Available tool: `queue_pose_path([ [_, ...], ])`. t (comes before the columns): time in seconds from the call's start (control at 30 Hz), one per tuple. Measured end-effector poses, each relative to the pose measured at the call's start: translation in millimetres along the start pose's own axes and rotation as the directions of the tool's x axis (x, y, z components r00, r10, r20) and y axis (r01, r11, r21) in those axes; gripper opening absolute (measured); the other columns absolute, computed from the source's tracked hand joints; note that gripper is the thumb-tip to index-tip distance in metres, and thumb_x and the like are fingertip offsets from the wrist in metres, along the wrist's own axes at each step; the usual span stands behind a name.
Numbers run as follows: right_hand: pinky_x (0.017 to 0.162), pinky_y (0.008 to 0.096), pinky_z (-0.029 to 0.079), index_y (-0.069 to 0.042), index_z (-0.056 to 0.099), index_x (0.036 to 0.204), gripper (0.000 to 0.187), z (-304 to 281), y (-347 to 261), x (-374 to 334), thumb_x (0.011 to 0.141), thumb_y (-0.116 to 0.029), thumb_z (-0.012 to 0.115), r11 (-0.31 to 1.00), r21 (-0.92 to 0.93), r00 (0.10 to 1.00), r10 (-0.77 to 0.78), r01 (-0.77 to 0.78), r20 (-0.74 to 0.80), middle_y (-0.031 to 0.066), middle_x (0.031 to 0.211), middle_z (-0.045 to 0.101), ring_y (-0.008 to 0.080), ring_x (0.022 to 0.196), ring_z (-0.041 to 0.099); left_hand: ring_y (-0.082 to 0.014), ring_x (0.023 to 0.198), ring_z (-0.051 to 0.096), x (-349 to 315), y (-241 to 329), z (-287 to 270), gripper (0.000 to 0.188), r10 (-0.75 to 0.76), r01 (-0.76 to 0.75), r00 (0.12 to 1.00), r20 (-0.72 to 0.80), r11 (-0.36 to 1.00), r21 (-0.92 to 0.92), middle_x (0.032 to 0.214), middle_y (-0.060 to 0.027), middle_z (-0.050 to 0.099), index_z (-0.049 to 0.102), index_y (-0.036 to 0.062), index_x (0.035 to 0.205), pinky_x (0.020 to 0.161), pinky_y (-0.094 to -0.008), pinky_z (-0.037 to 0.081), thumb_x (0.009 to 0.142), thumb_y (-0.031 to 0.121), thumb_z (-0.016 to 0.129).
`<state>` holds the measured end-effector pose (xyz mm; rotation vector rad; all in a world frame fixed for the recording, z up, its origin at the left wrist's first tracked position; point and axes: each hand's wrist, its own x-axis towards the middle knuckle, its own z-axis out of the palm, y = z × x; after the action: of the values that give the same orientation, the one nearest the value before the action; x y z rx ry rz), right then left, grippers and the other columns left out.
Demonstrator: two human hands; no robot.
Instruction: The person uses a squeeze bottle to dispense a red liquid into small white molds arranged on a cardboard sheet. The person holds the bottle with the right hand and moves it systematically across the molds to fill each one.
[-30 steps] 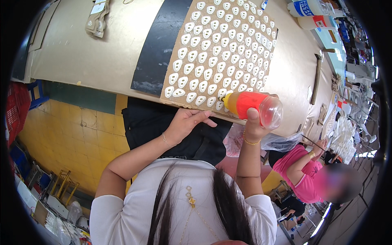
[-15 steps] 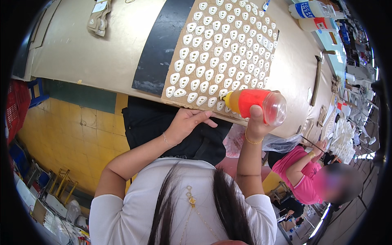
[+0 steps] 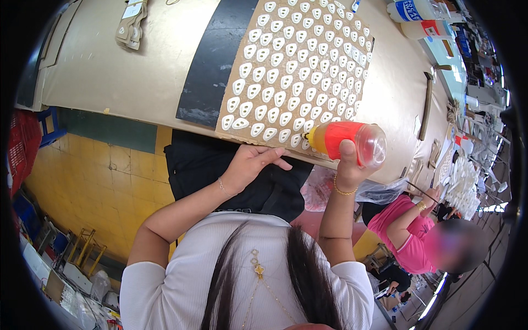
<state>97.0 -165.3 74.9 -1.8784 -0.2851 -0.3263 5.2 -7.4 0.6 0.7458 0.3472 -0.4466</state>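
A squeeze bottle (image 3: 340, 138) with a yellow cap, a red wrap and a clear rounded base lies tilted in my right hand (image 3: 352, 165), my thumb pressed along its near side. Its dark nozzle tip points left, over the near rows of small white pieces with holes. These pieces stand in rows on a brown board (image 3: 224, 118); whether the tip touches one, I cannot tell. My left hand (image 3: 254, 166) rests against the board's near edge with thumb and a finger stretched out and slightly apart, holding nothing I can see.
A black sheet (image 3: 201, 82) lies left of the board on the table (image 3: 126, 77). Tied brown cut-outs (image 3: 131, 27) sit at the back left. A hammer (image 3: 427, 104) and bottles (image 3: 421, 12) are on the right. A person in pink (image 3: 404, 228) works to the right.
The bottle and my right hand have shifted slightly to the right. The board sits a little further left in view. My left hand stays nearly in place.
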Motion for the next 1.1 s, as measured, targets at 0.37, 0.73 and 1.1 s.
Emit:
queue_pose_path([
  [0.37, 0.055, 0.0268, 0.043, 0.003, 0.056, 0.076, 0.041, -4, 0, -18, 0.063, -0.029, 0.078, 1.000, 0.004, 1.000, 0.018, -0.018, -0.025, 0.0075, 0.070, 0.054, 0.0169, 0.061, 0.054, -0.0211, 0.083, 0.063, 0, 0, 0, 0.026, 0.007, -0.007, 1.000, 0.006, 1.000, 0.004, 0.098, -0.0118, 0.062, 0.057, -0.0047, 0.105, 0.084, -0.0287, 0.044, 0.088, 0.014, 0.052],
  [0.73, 0.066, 0.0274, 0.043, 0.002, 0.054, 0.087, 0.053, 3, -10, -22, 0.065, -0.042, 0.075, 0.997, -0.057, 0.994, 0.059, -0.054, 0.088, 0.0061, 0.081, 0.051, 0.0170, 0.074, 0.054, -0.0205, 0.083, 0.063, 2, -1, -1, 0.030, 0.008, -0.008, 0.999, 0.033, 1.000, -0.009, 0.103, -0.0135, 0.062, 0.056, -0.0044, 0.109, 0.084, -0.0283, 0.044, 0.089, 0.017, 0.051],
  [1.1, 0.066, 0.0272, 0.044, 0.001, 0.054, 0.089, 0.045, 0, 2, 1, 0.064, -0.028, 0.079, 0.989, 0.148, 0.989, 0.029, -0.008, -0.146, 0.0063, 0.083, 0.054, 0.0163, 0.073, 0.055, -0.0205, 0.081, 0.064, 0, 1, 1, 0.024, 0.003, -0.004, 1.000, -0.011, 1.000, -0.011, 0.094, -0.0113, 0.062, 0.058, -0.0045, 0.103, 0.081, -0.0270, 0.045, 0.088, 0.014, 0.053],
])
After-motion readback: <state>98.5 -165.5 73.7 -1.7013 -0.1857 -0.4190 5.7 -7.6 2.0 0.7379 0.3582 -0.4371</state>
